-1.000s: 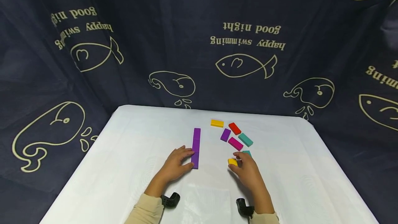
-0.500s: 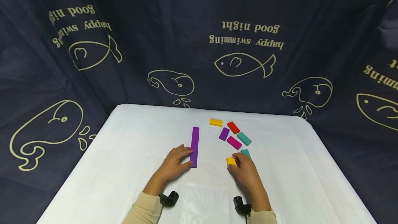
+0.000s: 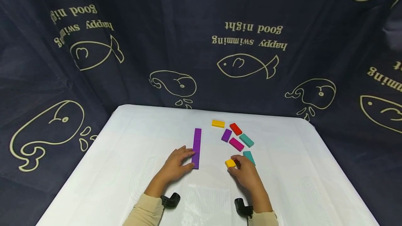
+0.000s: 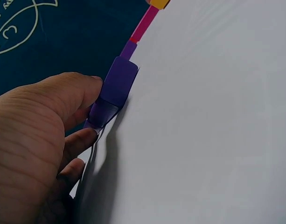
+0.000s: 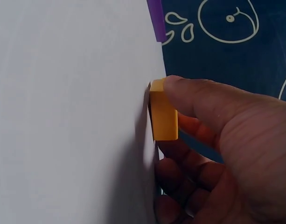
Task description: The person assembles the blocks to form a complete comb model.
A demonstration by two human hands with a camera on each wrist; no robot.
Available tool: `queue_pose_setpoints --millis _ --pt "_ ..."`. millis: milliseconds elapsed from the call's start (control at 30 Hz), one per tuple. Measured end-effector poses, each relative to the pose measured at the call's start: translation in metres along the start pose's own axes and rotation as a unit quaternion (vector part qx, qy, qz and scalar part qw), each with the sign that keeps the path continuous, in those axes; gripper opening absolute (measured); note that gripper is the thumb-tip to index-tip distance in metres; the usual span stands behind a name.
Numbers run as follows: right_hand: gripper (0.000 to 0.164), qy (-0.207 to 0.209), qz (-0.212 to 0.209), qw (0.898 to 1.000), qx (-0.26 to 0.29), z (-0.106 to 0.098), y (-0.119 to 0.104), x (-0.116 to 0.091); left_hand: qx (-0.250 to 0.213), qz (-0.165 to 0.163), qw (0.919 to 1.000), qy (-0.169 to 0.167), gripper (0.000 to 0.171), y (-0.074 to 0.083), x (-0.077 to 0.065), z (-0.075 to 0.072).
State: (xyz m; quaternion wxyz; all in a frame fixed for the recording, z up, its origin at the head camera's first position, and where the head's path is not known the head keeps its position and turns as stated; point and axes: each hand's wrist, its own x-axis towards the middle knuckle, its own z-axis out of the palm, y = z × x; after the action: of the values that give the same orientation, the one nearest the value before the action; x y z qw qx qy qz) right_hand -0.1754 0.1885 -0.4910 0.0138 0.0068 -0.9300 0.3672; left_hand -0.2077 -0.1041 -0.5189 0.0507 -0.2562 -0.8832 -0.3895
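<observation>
Purple blocks lie end to end in a straight row (image 3: 196, 149) on the white table. My left hand (image 3: 174, 165) rests beside this row, with thumb and fingertips right at its left side. The left wrist view shows the thumb (image 4: 82, 88) touching the near purple block (image 4: 119, 81). To the right, my right hand (image 3: 246, 173) pinches a yellow block (image 3: 230, 163) between thumb and fingers. Seen from the right wrist, this yellow block (image 5: 164, 112) is close over the tabletop, its far side hidden by the fingers.
Behind the right hand lie a teal block (image 3: 249, 157), a magenta block (image 3: 236, 144), another teal block (image 3: 246, 140), a purple block (image 3: 226, 135) and a red block (image 3: 235, 128). A second yellow block (image 3: 218, 123) sits farther back. A dark printed curtain (image 3: 201, 44) hangs behind the table.
My right hand has shifted slightly left with the yellow block, which has turned a little. More of the nearest teal block shows. My left hand stays beside the purple row.
</observation>
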Motion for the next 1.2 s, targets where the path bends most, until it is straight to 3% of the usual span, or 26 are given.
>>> queue_pose_setpoints --millis 400,633,967,1200 --pt "0.033 0.003 -0.014 1.000 -0.006 -0.001 0.000 0.002 0.001 0.002 1.0000 0.001 0.043 0.001 0.001 -0.001" --pt "0.034 0.009 -0.026 0.999 0.028 -0.001 -0.003 0.002 -0.001 -0.001 1.0000 -0.001 0.043 0.001 0.001 -0.001" --pt "0.028 -0.012 -0.054 0.997 0.052 0.005 -0.011 0.001 -0.002 0.000 1.0000 0.002 0.043 0.000 0.002 0.000" --pt "0.026 -0.050 -0.090 0.991 0.081 0.014 -0.021 -0.004 0.008 0.000 1.0000 0.002 0.042 0.002 0.001 0.000"
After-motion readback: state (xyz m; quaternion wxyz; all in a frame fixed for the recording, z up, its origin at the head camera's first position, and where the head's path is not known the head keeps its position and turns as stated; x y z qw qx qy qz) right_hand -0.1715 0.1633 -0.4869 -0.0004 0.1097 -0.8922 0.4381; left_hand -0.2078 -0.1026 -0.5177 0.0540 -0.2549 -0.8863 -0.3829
